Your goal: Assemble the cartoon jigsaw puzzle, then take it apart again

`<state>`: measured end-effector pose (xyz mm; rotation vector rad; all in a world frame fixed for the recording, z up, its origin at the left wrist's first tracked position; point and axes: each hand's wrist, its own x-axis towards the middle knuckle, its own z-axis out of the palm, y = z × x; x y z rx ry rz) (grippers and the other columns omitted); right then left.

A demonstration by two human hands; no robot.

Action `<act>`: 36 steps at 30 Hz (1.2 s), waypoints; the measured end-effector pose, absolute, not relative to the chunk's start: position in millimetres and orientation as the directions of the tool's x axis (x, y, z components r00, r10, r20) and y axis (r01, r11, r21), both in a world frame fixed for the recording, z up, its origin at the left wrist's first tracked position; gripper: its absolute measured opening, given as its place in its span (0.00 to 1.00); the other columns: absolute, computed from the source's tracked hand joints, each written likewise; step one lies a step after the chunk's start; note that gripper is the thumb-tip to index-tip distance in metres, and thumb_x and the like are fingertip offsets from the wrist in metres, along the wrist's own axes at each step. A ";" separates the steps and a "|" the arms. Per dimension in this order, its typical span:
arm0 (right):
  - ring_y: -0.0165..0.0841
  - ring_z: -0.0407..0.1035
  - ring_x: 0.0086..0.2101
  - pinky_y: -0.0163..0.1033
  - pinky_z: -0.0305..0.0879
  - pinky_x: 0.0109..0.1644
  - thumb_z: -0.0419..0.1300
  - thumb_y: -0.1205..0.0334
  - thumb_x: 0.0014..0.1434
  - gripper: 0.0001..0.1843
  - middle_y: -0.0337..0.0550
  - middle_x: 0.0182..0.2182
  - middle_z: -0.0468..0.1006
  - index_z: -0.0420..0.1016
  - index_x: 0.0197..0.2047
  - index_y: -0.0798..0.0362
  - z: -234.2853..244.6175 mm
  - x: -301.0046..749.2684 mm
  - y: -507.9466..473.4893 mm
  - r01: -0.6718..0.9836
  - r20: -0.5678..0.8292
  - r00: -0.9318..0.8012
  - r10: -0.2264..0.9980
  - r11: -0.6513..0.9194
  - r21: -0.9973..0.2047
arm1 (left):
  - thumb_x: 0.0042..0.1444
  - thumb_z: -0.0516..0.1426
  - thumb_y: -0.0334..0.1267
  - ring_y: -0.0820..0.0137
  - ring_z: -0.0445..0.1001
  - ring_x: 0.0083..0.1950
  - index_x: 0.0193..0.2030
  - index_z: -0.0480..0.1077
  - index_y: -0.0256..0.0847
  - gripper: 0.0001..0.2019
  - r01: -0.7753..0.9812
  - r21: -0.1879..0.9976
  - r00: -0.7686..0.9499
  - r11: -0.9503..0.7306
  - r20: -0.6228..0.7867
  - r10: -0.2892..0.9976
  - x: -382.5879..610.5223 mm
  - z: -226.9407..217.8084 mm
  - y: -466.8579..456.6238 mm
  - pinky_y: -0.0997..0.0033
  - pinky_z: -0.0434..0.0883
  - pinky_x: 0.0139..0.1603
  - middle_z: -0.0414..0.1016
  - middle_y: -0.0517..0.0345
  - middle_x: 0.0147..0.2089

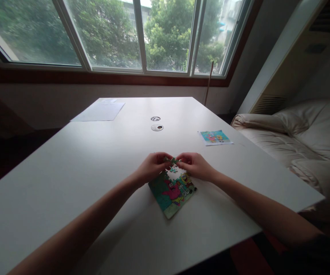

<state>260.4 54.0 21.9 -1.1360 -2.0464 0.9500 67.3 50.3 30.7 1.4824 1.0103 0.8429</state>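
A cartoon jigsaw puzzle point(165, 193), partly assembled, lies turned at an angle on the white table, with a gap towards its far corner. Loose pieces point(173, 169) rest in that gap. Above the far edge, a small green puzzle piece point(173, 160) is held between my two hands. My left hand point(153, 167) is closed, thumb and fingers pinching at the piece from the left. From the right, my right hand point(195, 165) pinches at it too, its fingers closed. The fingertips partly cover the piece, so whether it is one or two pieces is unclear.
On the white table point(119, 152) lie a printed cartoon picture point(215, 137) at the right, two round flat discs point(157, 127) towards the far side, and white paper sheets point(99, 111) at the far left. A pale sofa point(268, 133) stands beyond the right edge.
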 end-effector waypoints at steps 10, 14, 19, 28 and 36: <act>0.27 0.64 0.25 0.33 0.60 0.29 0.61 0.56 0.53 0.15 0.38 0.23 0.73 0.75 0.42 0.56 25.7 259.8 52.5 0.461 0.212 -0.408 0.888 0.401 -0.791 | 0.47 0.61 0.38 0.68 0.76 0.30 0.35 0.72 0.35 0.10 0.174 0.984 0.270 -0.032 -0.016 0.963 67.4 34.3 47.4 0.72 0.68 0.28 0.75 0.57 0.27; 0.28 0.67 0.26 0.33 0.62 0.29 0.62 0.51 0.52 0.19 0.40 0.25 0.75 0.73 0.42 0.56 23.0 258.2 52.6 0.304 0.198 -0.447 0.872 0.356 -0.884 | 0.48 0.61 0.40 0.71 0.73 0.28 0.37 0.71 0.34 0.12 0.169 0.985 0.233 -0.024 -0.017 0.972 69.8 34.6 45.7 0.73 0.67 0.27 0.75 0.57 0.26; 0.27 0.66 0.24 0.33 0.61 0.28 0.64 0.49 0.50 0.22 0.38 0.23 0.73 0.73 0.43 0.56 24.1 257.3 52.6 0.311 0.207 -0.388 0.898 0.339 -0.888 | 0.49 0.60 0.44 0.70 0.74 0.30 0.38 0.71 0.34 0.15 0.130 0.991 0.284 -0.001 -0.036 0.958 75.4 38.5 40.5 0.72 0.67 0.29 0.75 0.55 0.27; 0.29 0.68 0.28 0.34 0.64 0.31 0.65 0.49 0.48 0.18 0.42 0.27 0.76 0.75 0.31 0.56 26.1 257.1 52.5 0.369 0.222 -0.323 0.920 0.338 -0.866 | 0.45 0.64 0.45 0.69 0.73 0.32 0.41 0.67 0.34 0.20 0.072 0.997 0.334 -0.019 -0.006 0.942 75.4 36.2 39.3 0.71 0.68 0.31 0.75 0.56 0.29; 0.24 0.67 0.25 0.31 0.62 0.28 0.68 0.48 0.44 0.21 0.38 0.24 0.73 0.72 0.35 0.56 22.1 258.2 57.4 -0.014 -0.094 -0.446 0.890 -0.112 -0.994 | 0.49 0.61 0.46 0.71 0.72 0.33 0.38 0.71 0.35 0.16 0.090 0.991 0.339 -0.100 0.064 0.939 69.5 35.4 44.0 0.72 0.69 0.32 0.74 0.55 0.32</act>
